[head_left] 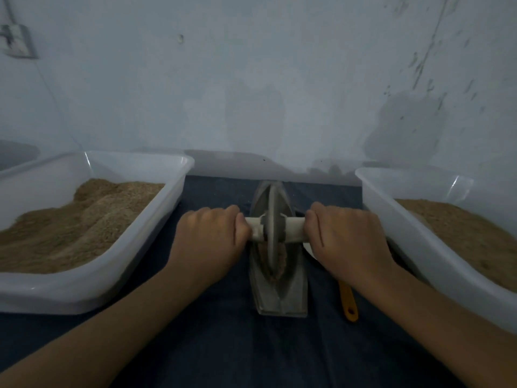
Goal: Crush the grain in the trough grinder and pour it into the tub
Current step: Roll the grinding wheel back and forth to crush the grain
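Observation:
A grey boat-shaped trough grinder (279, 292) lies lengthwise on the dark blue cloth in the middle. Its grey wheel (272, 219) stands upright in the trough on a pale axle handle (293, 228). My left hand (212, 236) grips the axle's left end and my right hand (347, 233) grips its right end. Brown grain (275, 264) is heaped in the trough just in front of the wheel. A white tub (156, 219) with a mound of brown grain sits at the left. Another white tub (405, 219) with finer brown grain sits at the right.
A yellow-handled tool (348, 302) lies on the cloth between the grinder and the right tub, its head hidden under my right wrist. A pale blue wall (251, 79) stands close behind the table. A wall socket (16, 40) is at the upper left.

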A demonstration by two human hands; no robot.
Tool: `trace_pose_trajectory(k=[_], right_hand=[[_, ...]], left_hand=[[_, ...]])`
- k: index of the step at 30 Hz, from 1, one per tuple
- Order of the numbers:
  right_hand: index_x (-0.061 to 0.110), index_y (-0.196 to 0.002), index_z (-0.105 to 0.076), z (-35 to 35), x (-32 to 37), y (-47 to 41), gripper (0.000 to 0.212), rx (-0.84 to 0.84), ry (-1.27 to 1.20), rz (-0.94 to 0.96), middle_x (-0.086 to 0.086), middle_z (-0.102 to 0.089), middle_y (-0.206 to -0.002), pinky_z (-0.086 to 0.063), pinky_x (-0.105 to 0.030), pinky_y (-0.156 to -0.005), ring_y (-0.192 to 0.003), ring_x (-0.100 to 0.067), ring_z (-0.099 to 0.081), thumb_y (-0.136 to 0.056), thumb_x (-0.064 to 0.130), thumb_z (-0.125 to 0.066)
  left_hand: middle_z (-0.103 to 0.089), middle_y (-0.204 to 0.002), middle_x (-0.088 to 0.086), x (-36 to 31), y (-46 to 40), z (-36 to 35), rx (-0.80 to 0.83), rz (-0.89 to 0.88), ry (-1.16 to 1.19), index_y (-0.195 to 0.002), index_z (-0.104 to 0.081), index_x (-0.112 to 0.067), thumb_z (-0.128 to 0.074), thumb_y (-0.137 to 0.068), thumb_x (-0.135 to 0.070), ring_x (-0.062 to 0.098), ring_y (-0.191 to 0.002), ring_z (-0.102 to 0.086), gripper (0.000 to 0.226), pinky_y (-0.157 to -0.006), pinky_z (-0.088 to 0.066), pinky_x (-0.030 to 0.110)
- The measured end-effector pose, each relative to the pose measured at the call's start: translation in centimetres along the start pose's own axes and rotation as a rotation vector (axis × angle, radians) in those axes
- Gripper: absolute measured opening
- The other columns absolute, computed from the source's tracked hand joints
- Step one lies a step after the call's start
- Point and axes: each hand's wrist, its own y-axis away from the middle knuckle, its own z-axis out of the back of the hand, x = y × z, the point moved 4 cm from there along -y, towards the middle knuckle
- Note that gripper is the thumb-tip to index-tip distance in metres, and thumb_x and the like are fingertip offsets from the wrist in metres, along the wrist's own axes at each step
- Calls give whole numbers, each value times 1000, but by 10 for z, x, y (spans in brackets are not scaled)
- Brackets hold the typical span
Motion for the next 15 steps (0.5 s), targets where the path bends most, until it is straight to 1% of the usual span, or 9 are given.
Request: trace_pose_trajectory(k=[2,5,7,9,10,11,13,14,15], right_hand=[[24,-71,-43,7,3,8,42,-90,-22,-11,9,-38,-55,-33,-32,-43,-43,-12,-35,-106,37,-22],[22,-68,-44,3,3,9,44,-154,-80,-7,8,-38,-54,-28,-30,-43,-43,-13,-34,-104,36,-23],[23,-65,-45,-10,-2,-2,49,-82,-44,-46,9,-38,-52,-27,-30,-43,-42,-13,-34,-102,39,-16],[21,-64,-45,-25,-11,-20,53,34,27,-81,7,-42,-55,-27,-32,-46,-47,-14,-37,-96,39,-8],[18,-67,-46,-33,-15,-28,50,100,73,-60,4,-44,-59,-27,-32,-47,-51,-16,-40,-93,38,-8],[15,-74,-43,-41,-17,-38,40,128,104,-11,2,-44,-64,-26,-32,-48,-57,-18,-42,-92,35,-14],[14,-82,-36,-57,-23,-55,19,216,77,30,0,-40,-70,-24,-31,-48,-64,-22,-45,-96,25,-31],[13,-81,-37,-63,-29,-65,21,270,5,-25,-2,-42,-70,-26,-31,-51,-67,-23,-48,-98,25,-34],[12,-79,-41,-67,-34,-73,29,318,-66,-72,-4,-47,-71,-29,-32,-55,-68,-25,-50,-100,29,-32]], left_hand=[[-39,-59,-7,1,6,5,-79,71,118,-72,-40,-24,-26,-99,-33,16,-51,-34,32,-55,-28,34],[-40,-56,-8,-1,4,5,-132,41,88,-69,-39,-24,-31,-98,-31,15,-48,-33,31,-53,-25,32],[-47,-55,-2,0,-6,-1,-109,-38,-20,-68,-42,-21,-38,-95,-26,17,-45,-36,28,-48,-31,28],[-51,-58,5,-2,-20,-14,-18,-145,-158,-71,-47,-15,-56,-88,-15,18,-49,-38,20,-47,-36,29],[-50,-60,6,1,-28,-20,37,-151,-200,-74,-47,-13,-64,-85,-11,19,-52,-39,19,-49,-35,29],[-45,-63,5,4,-38,-26,96,-133,-238,-79,-45,-13,-64,-86,-9,20,-56,-39,20,-52,-33,29],[-34,-67,2,10,-56,-37,187,-87,-284,-86,-35,-17,-51,-96,-11,19,-61,-37,20,-53,-25,27],[-35,-69,2,13,-64,-40,217,-69,-273,-87,-33,-17,-46,-99,-13,18,-60,-36,18,-52,-21,27],[-39,-71,3,16,-72,-42,253,-48,-246,-87,-33,-17,-42,-100,-15,18,-58,-33,16,-51,-19,27]])
